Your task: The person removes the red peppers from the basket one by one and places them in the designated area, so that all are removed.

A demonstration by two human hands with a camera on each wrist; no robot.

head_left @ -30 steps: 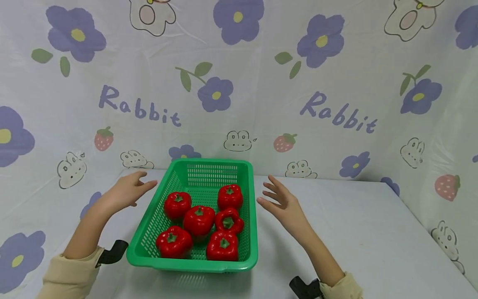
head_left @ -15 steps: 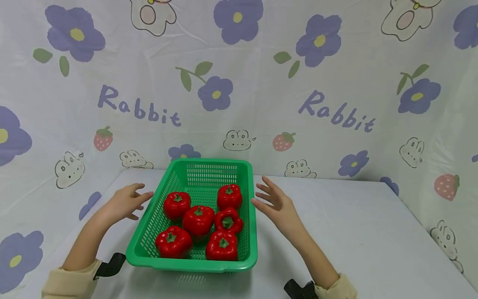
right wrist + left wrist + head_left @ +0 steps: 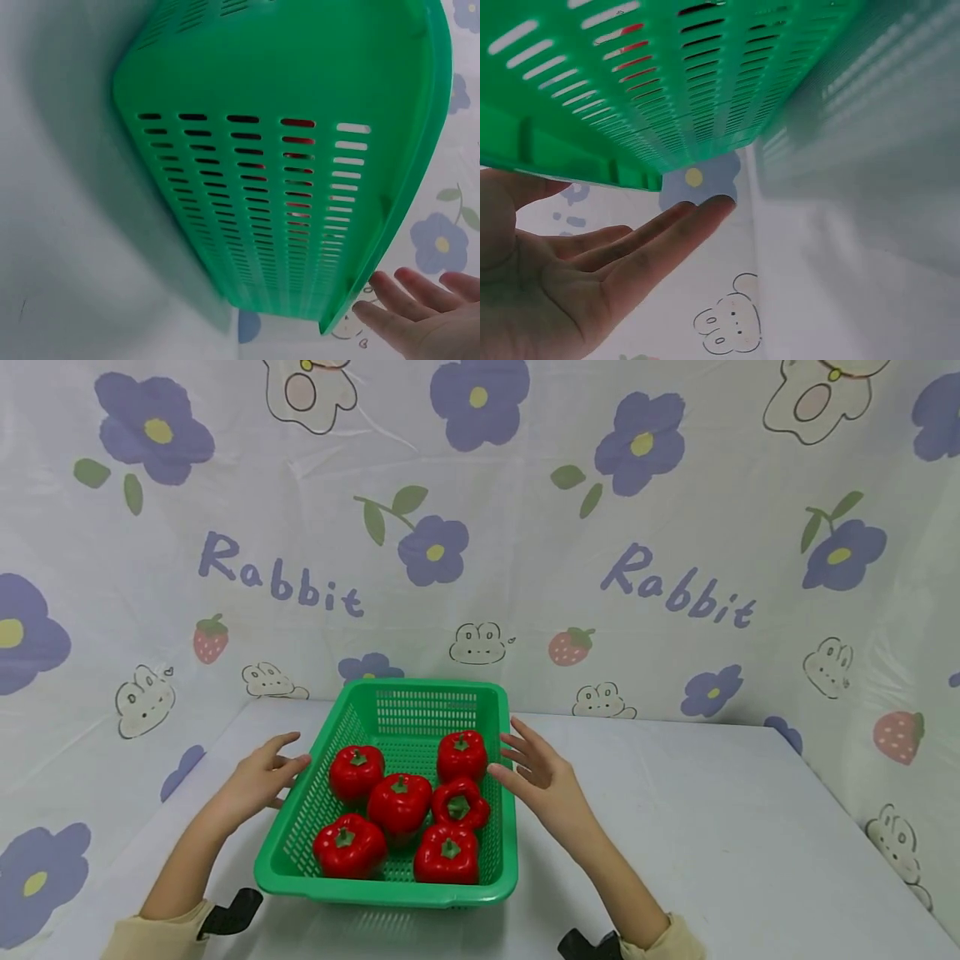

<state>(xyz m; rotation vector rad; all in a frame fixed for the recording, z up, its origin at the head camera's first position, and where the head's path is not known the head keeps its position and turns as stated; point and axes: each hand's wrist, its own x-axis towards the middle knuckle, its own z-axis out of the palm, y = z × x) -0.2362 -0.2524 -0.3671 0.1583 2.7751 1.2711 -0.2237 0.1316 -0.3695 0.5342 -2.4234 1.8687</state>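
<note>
A green plastic basket [image 3: 386, 891] with slotted walls stands on the table and holds several red bell peppers [image 3: 400, 802]. One bell pepper [image 3: 460, 805] at the right is turned differently from the rest. At the basket's left side is my left hand [image 3: 257, 783], its thumb at the rim and its other fingers extended below it, as the left wrist view shows. My right hand [image 3: 542, 785] is at the right rim, fingers loosely spread and thumb over the edge. In the right wrist view its fingertips [image 3: 365, 307] reach the rim; whether they touch is hard to tell.
A white table surface [image 3: 675, 827] extends to the right of the basket. Behind it hangs a white cloth [image 3: 517, 527] printed with flowers, rabbits and strawberries. Black wrist cameras [image 3: 232, 912] sit at both sleeve cuffs.
Both hands have drawn in toward the basket: the left has moved right and down, the right has moved left up to the rim. Basket and peppers have stayed in place.
</note>
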